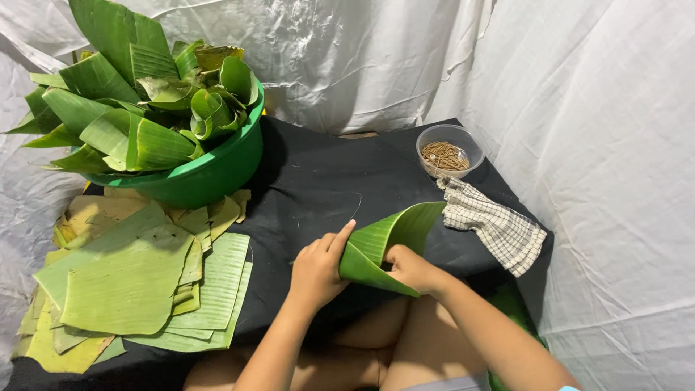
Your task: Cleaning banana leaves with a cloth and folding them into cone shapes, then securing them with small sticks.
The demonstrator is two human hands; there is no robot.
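At lower centre of the frame, your left hand [317, 269] and right hand [410, 268] both grip a folded banana leaf [380, 246] above the black worktop [318, 181]; cut leaves [137, 282] lie stacked lower left.

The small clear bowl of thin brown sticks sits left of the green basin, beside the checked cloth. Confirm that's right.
Wrong on one count. The head view shows the small clear bowl of thin brown sticks at the far right of the black cloth, well to the right of the green basin, not left of it. It does sit beside the checked cloth.
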